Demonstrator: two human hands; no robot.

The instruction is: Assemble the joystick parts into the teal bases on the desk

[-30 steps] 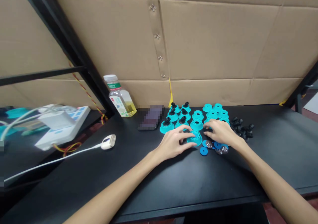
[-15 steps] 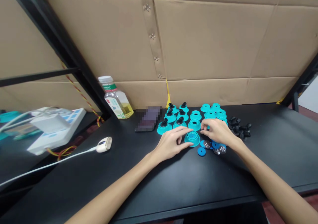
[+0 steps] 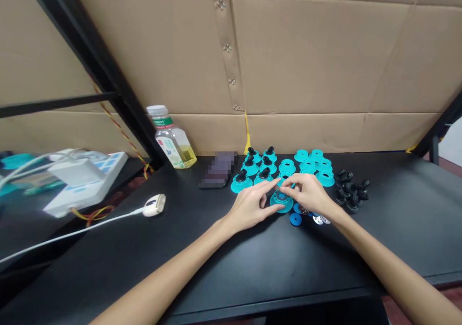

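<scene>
A teal flanged disc lies on the black table between my two hands. My left hand curls round its left side, forefinger and thumb touching the rim. My right hand sits over its right side with fingertips pinched above the disc's middle; what they pinch is too small to name. Behind them stand teal discs with black knobs and plain teal discs. A small blue disc and metal washers lie by my right wrist.
A heap of black knobs lies to the right. A blurred phone, a bottle of yellow liquid, a white corded device and a power strip are to the left. Cardboard walls the back.
My right hand has moved left from the washers and blue discs to above the middle of the teal disc. My left hand stays on the disc's rim.
</scene>
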